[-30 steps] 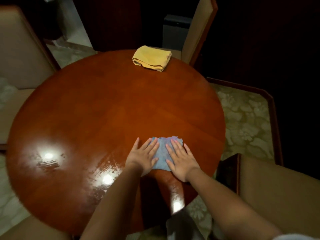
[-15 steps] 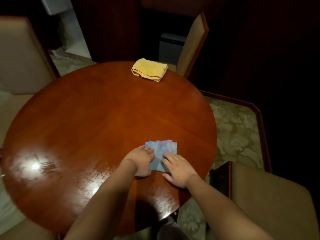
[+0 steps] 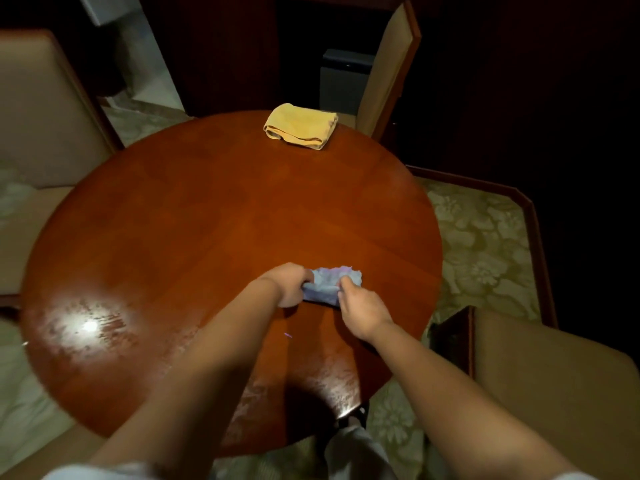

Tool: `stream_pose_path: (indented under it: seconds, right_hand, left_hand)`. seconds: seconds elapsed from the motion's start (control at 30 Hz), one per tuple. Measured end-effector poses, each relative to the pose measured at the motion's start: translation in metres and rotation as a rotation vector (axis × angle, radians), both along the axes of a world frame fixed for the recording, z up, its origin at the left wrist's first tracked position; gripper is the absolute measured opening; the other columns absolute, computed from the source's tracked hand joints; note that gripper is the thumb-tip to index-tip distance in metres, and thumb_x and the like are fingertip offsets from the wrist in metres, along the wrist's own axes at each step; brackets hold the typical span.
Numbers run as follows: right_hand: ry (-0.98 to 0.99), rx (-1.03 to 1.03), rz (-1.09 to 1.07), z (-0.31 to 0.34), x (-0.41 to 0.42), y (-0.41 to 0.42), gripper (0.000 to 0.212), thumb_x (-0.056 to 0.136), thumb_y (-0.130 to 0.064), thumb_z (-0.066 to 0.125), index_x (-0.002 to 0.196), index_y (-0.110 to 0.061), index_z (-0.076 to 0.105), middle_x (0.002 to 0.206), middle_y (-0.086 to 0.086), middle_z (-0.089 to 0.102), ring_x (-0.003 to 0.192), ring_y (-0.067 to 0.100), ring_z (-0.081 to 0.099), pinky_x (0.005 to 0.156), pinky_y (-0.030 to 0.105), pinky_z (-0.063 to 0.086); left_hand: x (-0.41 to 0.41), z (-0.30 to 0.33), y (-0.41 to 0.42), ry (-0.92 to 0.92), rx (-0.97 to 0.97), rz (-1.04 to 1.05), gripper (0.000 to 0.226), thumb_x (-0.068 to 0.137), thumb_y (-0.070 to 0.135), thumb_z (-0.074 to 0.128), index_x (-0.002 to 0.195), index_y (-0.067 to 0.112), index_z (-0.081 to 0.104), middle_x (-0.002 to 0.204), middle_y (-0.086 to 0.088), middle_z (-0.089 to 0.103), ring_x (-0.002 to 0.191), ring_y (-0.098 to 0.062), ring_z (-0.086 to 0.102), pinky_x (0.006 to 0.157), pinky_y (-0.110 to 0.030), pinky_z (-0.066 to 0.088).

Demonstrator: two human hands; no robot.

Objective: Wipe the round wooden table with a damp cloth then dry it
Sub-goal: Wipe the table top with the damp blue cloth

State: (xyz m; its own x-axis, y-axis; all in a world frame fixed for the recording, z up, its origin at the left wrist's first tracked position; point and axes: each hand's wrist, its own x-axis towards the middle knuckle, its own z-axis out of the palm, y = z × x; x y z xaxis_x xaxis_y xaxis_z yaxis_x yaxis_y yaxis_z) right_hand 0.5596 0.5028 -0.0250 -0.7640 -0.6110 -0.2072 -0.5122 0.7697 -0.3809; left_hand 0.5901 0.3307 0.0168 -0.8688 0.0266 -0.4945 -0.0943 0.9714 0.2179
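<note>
**Blue cloth gathered in both hands, near edge of tabletop**

Round wooden tabletop (image 3: 194,216), head view. Blue cloth (image 3: 329,284) bunched on the wood toward the near-right part of the tabletop, inboard of the rim. Left hand (image 3: 291,285) curled on the cloth's left end, fingers tucked around the fabric. Right hand (image 3: 360,308) pinching the near-right side of the cloth, knuckles up, thumb side toward the fabric. Both hands closed on the same cloth, holding nothing else. Cloth crumpled between them rather than spread flat; judged as a regrip or refold to get a fresh face and a firmer hold for more wiping.

Both forearms reaching forward from the near edge, converging on the cloth, wrists roughly level and low over the wood. Left forearm angled in from the near-left, right forearm from the near-right.

Folded yellow towel (image 3: 300,125) lying at the far edge, well apart from the hands, untouched. Probably parked there as the dry one, out of the wet zone until needed.

Streaky, patchy sheen with bright reflections along the near-left and near parts of the tabletop; far half looks even and dull. Judged: damp pass partly done, far half and drying not yet done.

Padded chairs around the tabletop, patterned carpet below.
</note>
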Motion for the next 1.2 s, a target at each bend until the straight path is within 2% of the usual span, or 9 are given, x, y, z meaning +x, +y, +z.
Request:
stream_pose_path:
  seconds: [0.17, 0.47, 0.57, 0.7, 0.8, 0.87, 0.93, 1.03, 1.2]
  right_hand:
    - [-0.021, 0.003, 0.007, 0.004, 0.004, -0.007, 0.02, 0.102, -0.028, 0.032, 0.108, -0.012, 0.043, 0.102, 0.02, 0.064, 0.089, 0.041, 0.059, 0.063, 0.037, 0.038]
    - [-0.017, 0.041, 0.176, 0.009, 0.046, -0.032, 0.022, 0.097, -0.028, 0.04, 0.108, -0.015, 0.053, 0.11, 0.009, 0.064, 0.097, 0.035, 0.059, 0.072, 0.035, 0.042]
    - [0.024, 0.081, 0.229, 0.01, 0.053, -0.028, 0.026, 0.096, -0.032, 0.041, 0.102, -0.016, 0.061, 0.11, 0.006, 0.064, 0.098, 0.03, 0.059, 0.071, 0.033, 0.042]
    - [0.114, 0.127, 0.284, 0.012, 0.06, -0.031, 0.032, 0.101, -0.033, 0.036, 0.096, -0.014, 0.061, 0.108, 0.009, 0.063, 0.093, 0.029, 0.059, 0.065, 0.032, 0.036]
    - [0.11, 0.05, 0.298, 0.0, 0.068, -0.038, 0.039, 0.098, -0.036, 0.042, 0.126, -0.01, 0.051, 0.136, 0.009, 0.048, 0.126, 0.026, 0.044, 0.094, 0.034, 0.035]
    - [0.038, 0.113, 0.331, -0.016, 0.079, -0.039, 0.068, 0.096, -0.051, 0.034, 0.15, -0.011, 0.023, 0.159, 0.007, 0.016, 0.146, 0.023, 0.011, 0.116, 0.035, 0.009]
    - [0.043, 0.177, 0.356, -0.03, 0.086, -0.038, 0.09, 0.082, -0.072, 0.003, 0.153, -0.017, -0.003, 0.16, 0.003, -0.012, 0.146, 0.02, -0.014, 0.113, 0.033, -0.015]
    - [0.045, 0.177, 0.347, -0.04, 0.079, -0.038, 0.113, 0.059, -0.081, -0.026, 0.151, -0.018, -0.011, 0.158, 0.002, -0.019, 0.144, 0.016, -0.021, 0.107, 0.032, -0.021]
    - [0.065, 0.21, 0.329, -0.039, 0.04, -0.043, 0.101, 0.065, -0.07, -0.014, 0.151, -0.018, -0.012, 0.159, 0.0, -0.017, 0.145, 0.014, -0.018, 0.114, 0.033, -0.013]
  left_hand:
    - [0.0, 0.007, -0.005, -0.026, -0.041, -0.014, 0.021, 0.084, -0.002, 0.046, 0.094, 0.005, 0.063, 0.102, -0.017, 0.065, 0.095, -0.032, 0.059, 0.065, -0.029, 0.036]
    - [0.049, 0.002, -0.032, -0.163, -0.111, -0.009, 0.023, 0.08, -0.001, 0.046, 0.086, 0.016, 0.06, 0.09, -0.013, 0.062, 0.075, -0.026, 0.049, 0.062, -0.029, 0.037]
    - [0.068, 0.0, -0.029, -0.185, -0.056, -0.003, 0.028, 0.082, 0.001, 0.047, 0.094, 0.018, 0.067, 0.094, -0.007, 0.065, 0.083, -0.026, 0.055, 0.067, -0.032, 0.043]
    - [0.084, -0.01, -0.025, -0.059, 0.006, 0.084, 0.026, 0.085, 0.004, 0.044, 0.087, 0.013, 0.069, 0.097, -0.011, 0.069, 0.089, -0.029, 0.061, 0.074, -0.038, 0.049]
    - [0.098, -0.025, -0.024, 0.084, 0.024, 0.191, 0.023, 0.085, 0.008, 0.044, 0.084, 0.018, 0.065, 0.099, -0.01, 0.069, 0.087, -0.028, 0.059, 0.075, -0.036, 0.047]
    - [0.111, -0.035, -0.022, 0.18, 0.058, 0.243, 0.027, 0.084, 0.011, 0.044, 0.093, 0.017, 0.068, 0.105, -0.01, 0.069, 0.096, -0.028, 0.061, 0.079, -0.035, 0.048]
    - [0.121, -0.043, -0.021, 0.275, 0.116, 0.3, 0.036, 0.083, 0.014, 0.043, 0.104, 0.012, 0.072, 0.112, -0.009, 0.069, 0.106, -0.026, 0.06, 0.087, -0.03, 0.045]
    - [0.123, -0.05, -0.023, 0.385, 0.183, 0.348, 0.035, 0.079, 0.01, 0.048, 0.101, 0.008, 0.075, 0.109, -0.008, 0.071, 0.107, -0.024, 0.063, 0.088, -0.026, 0.044]
    - [0.091, -0.046, -0.026, 0.373, 0.149, 0.181, 0.039, 0.07, 0.019, 0.041, 0.088, 0.008, 0.074, 0.096, -0.014, 0.072, 0.091, -0.033, 0.066, 0.074, -0.034, 0.048]
